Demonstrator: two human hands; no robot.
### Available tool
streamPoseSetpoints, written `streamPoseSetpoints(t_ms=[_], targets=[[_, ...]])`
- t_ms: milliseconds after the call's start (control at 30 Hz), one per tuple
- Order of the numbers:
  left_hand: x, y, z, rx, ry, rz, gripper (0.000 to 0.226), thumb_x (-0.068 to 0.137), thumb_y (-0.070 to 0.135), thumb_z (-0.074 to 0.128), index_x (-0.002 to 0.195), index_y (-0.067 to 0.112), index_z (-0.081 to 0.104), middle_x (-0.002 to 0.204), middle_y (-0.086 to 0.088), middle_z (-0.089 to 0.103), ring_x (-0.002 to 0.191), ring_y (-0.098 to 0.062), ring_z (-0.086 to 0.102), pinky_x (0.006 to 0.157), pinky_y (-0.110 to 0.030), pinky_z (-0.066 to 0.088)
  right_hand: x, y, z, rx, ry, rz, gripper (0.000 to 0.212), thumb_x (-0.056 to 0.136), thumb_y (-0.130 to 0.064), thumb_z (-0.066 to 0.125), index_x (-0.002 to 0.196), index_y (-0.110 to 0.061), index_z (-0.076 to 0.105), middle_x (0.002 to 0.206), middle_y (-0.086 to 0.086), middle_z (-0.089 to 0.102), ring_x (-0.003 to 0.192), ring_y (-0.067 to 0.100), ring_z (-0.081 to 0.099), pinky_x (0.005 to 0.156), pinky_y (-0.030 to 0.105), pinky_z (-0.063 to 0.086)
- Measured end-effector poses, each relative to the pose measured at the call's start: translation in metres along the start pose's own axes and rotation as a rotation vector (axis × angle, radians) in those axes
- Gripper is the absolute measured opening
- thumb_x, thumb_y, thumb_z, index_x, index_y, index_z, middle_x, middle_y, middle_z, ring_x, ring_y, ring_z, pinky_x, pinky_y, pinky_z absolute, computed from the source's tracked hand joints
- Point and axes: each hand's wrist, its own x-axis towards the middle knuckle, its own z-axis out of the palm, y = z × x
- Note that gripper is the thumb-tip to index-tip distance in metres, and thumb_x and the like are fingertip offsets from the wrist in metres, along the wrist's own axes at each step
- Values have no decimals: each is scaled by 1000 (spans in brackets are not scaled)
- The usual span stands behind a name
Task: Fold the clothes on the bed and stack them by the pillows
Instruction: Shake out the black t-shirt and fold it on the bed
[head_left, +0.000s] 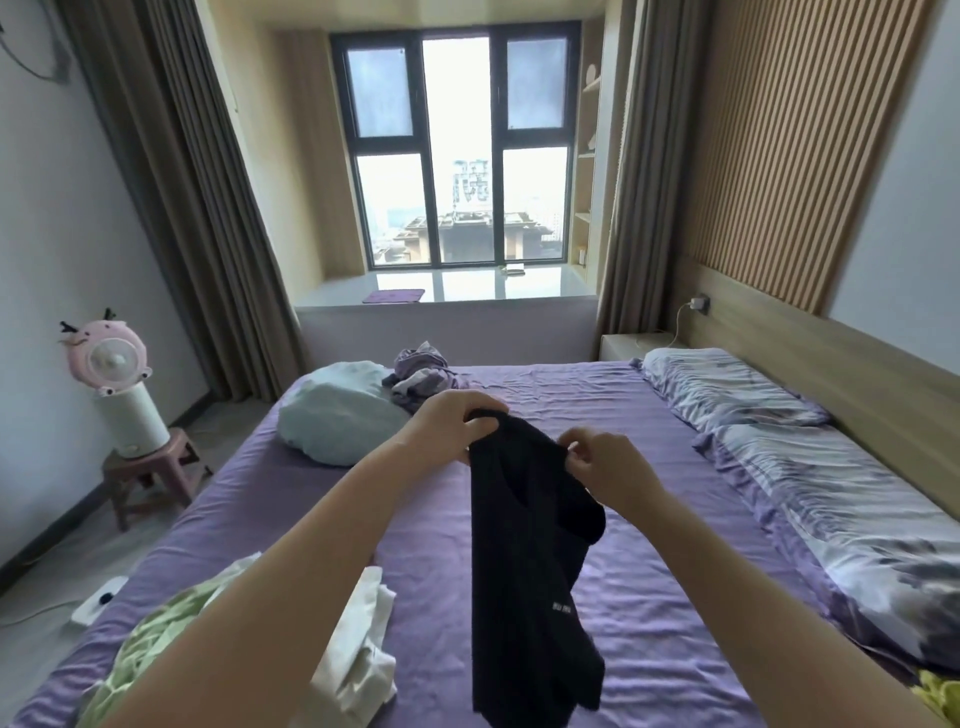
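Hanging limp, black garment (530, 561) pinched at top by left hand (452, 423) and right hand (610, 460).

Daylight enters through the tall dark-framed window (457, 150) at the far end; no lamp is seen lit. The central panes are overexposed, the view outside washed to pale haze. The glossy white window ledge (467, 288) carries a bright reflection. The purple bed sheet (597, 415) is evenly lit, with soft shadows in its creases. The hanging black knit garment (524, 571) reads as near-solid dark (weave barely resolved). Wide-angle distortion splays the brown curtains (197, 208) and walls outward. Overall sharpness is moderate, softening at the corners.
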Motion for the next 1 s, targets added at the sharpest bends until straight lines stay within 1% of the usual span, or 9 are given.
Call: streamPoseSetpoints(t_ms=[67, 167, 333, 433, 567, 667, 767, 900, 1000], targets=[[-4, -5, 0, 137, 4, 5, 18, 86, 11, 68, 103, 7, 70, 76, 2, 57, 54, 1, 53, 51, -8, 43, -2, 7, 2, 95, -11, 28, 18, 89, -8, 51, 96, -15, 65, 85, 5, 68, 77, 21, 67, 71, 37, 54], [-9, -12, 0, 296, 5, 41, 17, 85, 19, 69, 96, 5, 70, 71, 0, 58, 57, -8, 53, 52, -8, 39, -8, 17, 2, 312, -32, 66, 22, 91, 0, 45, 89, -15, 61, 83, 7, 69, 70, 18, 69, 63, 23, 52], [-8, 1, 0, 336, 88, 240, 22, 90, 24, 64, 96, 4, 70, 88, -5, 59, 88, -22, 55, 84, -26, 42, -22, 27, 26, 312, -362, 7, 45, 80, 20, 34, 112, -5, 51, 109, 22, 65, 95, 23, 62, 66, 12, 41], [-2, 12, -8, 355, 163, 267, 25, 91, 29, 61, 99, 7, 70, 100, -10, 57, 95, -21, 54, 92, -29, 40, -36, 33, 48, 349, -515, -21, 52, 82, 18, 47, 126, -9, 45, 114, 8, 58, 105, 14, 55, 73, 9, 43], [1, 16, -26, 318, 297, 235, 26, 92, 26, 60, 97, 3, 72, 105, -9, 59, 104, -20, 53, 98, -30, 36, -36, 32, 61, 312, -372, -97, 19, 86, -6, 66, 91, -24, 61, 95, -6, 62, 87, -5, 57, 80, 19, 40], [-4, 8, -40, 263, 356, 223, 21, 93, 19, 59, 95, 2, 71, 102, -9, 64, 103, -21, 54, 94, -25, 35, -29, 21, 54, 432, -314, -54, 16, 87, -4, 62, 84, -20, 59, 94, -6, 60, 88, 3, 55, 84, 25, 42], [-5, -5, -51, 200, 378, 135, 20, 95, 16, 54, 96, 3, 70, 100, -7, 65, 100, -21, 57, 87, -22, 37, -24, 9, 41, 604, -189, -9, 24, 86, 1, 56, 73, -18, 50, 69, -7, 49, 63, 5, 44, 63, 26, 36], [-8, -28, -58, 102, 457, 10, 19, 93, 22, 59, 97, 7, 70, 97, -3, 62, 101, -23, 57, 94, -32, 42, -17, -3, 17, 707, -58, 43, 18, 88, -2, 55, 80, -17, 50, 65, 3, 53, 63, 16, 44, 59, 30, 35], [-10, -41, -63, 62, 506, -15, 21, 86, 28, 68, 90, 7, 71, 97, 0, 58, 99, -22, 59, 95, -42, 47, -13, -3, -6, 651, -96, -20, 24, 88, -1, 58, 92, -24, 58, 71, -6, 68, 66, 6, 61, 63, 18, 47]])
